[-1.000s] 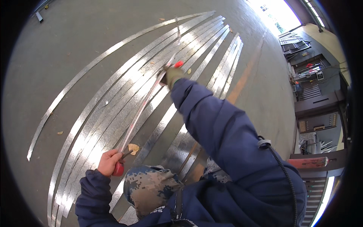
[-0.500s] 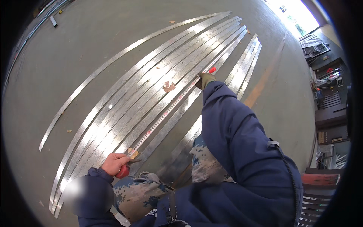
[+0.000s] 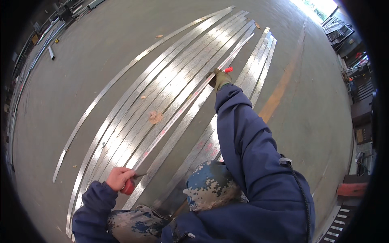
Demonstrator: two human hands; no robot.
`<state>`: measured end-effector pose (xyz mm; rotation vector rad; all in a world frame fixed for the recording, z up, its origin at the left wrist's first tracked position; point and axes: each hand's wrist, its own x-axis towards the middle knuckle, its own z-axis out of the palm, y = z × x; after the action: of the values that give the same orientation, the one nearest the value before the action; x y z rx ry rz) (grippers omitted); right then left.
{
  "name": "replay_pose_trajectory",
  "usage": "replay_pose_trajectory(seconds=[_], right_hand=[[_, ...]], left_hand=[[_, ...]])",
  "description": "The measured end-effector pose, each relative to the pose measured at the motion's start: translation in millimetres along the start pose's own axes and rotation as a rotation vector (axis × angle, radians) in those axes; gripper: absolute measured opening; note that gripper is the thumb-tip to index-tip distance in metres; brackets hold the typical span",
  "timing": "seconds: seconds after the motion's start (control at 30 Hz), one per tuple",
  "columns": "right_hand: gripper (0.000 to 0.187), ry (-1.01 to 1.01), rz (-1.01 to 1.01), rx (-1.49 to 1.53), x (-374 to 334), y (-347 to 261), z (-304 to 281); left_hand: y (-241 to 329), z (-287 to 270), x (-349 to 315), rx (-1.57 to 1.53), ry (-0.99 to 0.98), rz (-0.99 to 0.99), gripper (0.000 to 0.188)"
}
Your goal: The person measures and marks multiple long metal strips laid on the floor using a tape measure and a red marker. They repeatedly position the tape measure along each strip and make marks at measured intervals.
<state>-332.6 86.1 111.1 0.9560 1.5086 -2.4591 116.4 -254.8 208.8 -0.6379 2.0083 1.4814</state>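
My bare left hand [image 3: 117,178] is closed around a red tape measure [image 3: 129,187]. A thin, dark pointed piece sticks out beside its fingers; its kind is unclear. From there the pale tape blade [image 3: 176,117] runs out straight along a long metal strip, passing under my right hand [image 3: 221,79] toward the strip's far end. That hand wears an olive glove and is closed at the blade, with a red-tipped, marker-like stick [image 3: 229,69] poking out to its right. Its fingertips are partly hidden.
Several shiny metal strips [image 3: 162,87] lie side by side on the grey floor, with dry leaves [image 3: 155,117] on and around them. My camouflage-clad knee [image 3: 214,184] is close to the strips. Metal lengths [image 3: 51,53] lie far left; racks [image 3: 338,30] stand at the right.
Both hands and my body have shifted forward along the strips, with the tape still stretched between the hands. The leaf now appears lower and further left. The blade's markings have blurred.
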Motion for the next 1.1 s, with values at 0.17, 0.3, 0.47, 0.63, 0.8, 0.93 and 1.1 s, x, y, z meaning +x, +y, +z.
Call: replay_pose_trajectory(seconds=[0.17, 0.3, 0.47, 0.63, 0.8, 0.93, 1.1], right_hand=[[0.021, -0.126, -0.004, 0.109, -22, 6, -11], [0.016, -0.114, 0.044, 0.145, -41, 23, 2], [0.014, -0.073, -0.047, 0.007, 30, 6, -21], [0.014, -0.055, 0.028, -0.032, 72, -5, -29], [0.016, -0.034, 0.048, -0.043, 96, -6, -36], [0.017, -0.016, 0.074, -0.079, 115, -22, -39], [0.017, -0.020, 0.062, -0.059, 134, -36, -41]], left_hand=[[78, 50, 85, 0.051, 0.008, 0.214, 0.027], [81, 91, 148, -0.246, -0.036, 0.168, 0.024], [86, 123, 148, -0.130, -0.091, 0.150, 0.024], [75, 127, 142, -0.255, -0.086, 0.101, 0.023], [87, 142, 158, -0.152, -0.053, 0.093, 0.024], [112, 155, 166, -0.137, -0.054, 0.094, 0.024], [136, 165, 179, -0.106, -0.022, 0.109, 0.023]])
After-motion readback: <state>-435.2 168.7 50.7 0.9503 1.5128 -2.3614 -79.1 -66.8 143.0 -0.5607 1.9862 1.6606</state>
